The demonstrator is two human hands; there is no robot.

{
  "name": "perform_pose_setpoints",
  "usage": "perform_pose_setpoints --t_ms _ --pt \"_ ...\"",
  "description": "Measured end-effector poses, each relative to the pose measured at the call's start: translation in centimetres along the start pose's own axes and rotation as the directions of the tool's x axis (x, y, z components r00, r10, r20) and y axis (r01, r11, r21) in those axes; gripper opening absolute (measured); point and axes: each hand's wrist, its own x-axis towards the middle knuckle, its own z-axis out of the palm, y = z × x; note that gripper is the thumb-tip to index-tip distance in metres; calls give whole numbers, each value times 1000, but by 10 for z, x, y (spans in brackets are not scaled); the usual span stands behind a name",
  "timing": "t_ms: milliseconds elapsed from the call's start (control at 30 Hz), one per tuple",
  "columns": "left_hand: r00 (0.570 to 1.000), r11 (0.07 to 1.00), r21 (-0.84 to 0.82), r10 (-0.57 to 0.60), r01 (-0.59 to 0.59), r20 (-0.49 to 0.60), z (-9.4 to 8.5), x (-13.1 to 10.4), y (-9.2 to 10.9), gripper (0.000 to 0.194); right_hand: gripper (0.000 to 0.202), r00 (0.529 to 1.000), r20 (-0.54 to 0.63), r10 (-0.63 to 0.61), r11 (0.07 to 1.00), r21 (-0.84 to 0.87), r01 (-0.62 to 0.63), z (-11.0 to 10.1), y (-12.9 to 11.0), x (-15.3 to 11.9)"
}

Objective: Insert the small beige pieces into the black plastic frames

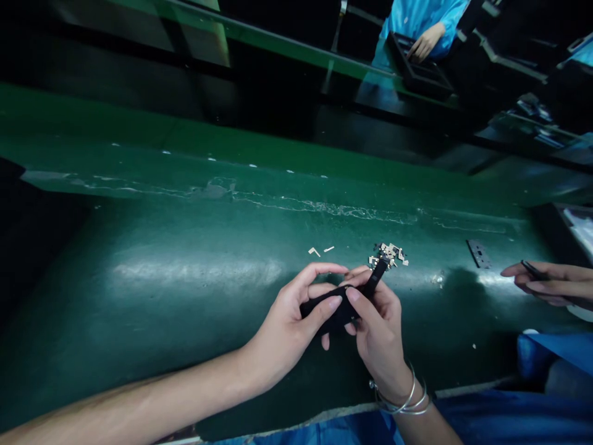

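I have my left hand closed on a black part, thumb on its upper face and fingers around behind. My right hand closes on the same part from the other side, its thumb tip almost meeting my left one. So my grip is full on both sides, and the part is raised in front of me over the green counter. I judge the step in hand to be pressing or fitting something at that edge with the thumbs; the next move seems to call for a firm left hold and careful thumb pressure.

Counting up: one black part; one slim dark strip rising by my right fingers, though I cannot tell whether it is a separate tool; two loose pale pieces, one bent, one straight; one heap of small pale and dark pieces, too jumbled to number; one flat dark plate. Two co-workers' hands show: one at my right holding something dark, one across the way at a black tray.
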Motion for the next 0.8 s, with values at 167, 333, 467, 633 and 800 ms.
perform_pose_setpoints --t_ms 167,333,467,633,800 --pt "994 995 -71 -63 69 87 -4 7 3 26 4 993 -33 -113 984 -144 108 -7 0 4" --pt "948 938 -229 -205 261 245 -7 12 4 30 8 965 17 -262 909 -331 252 -16 -5 9" --pt "920 921 -258 -200 294 336 -5 12 1 25 12 962 83 -262 890 -364 274 -17 -11 9" --pt "910 950 -217 -125 224 395 -1 11 1 27 12 933 90 -349 828 -436 352 -14 -22 5" --pt "909 952 -269 -23 148 417 7 2 17 33 23 718 -44 -695 624 -532 572 -19 -40 -16"
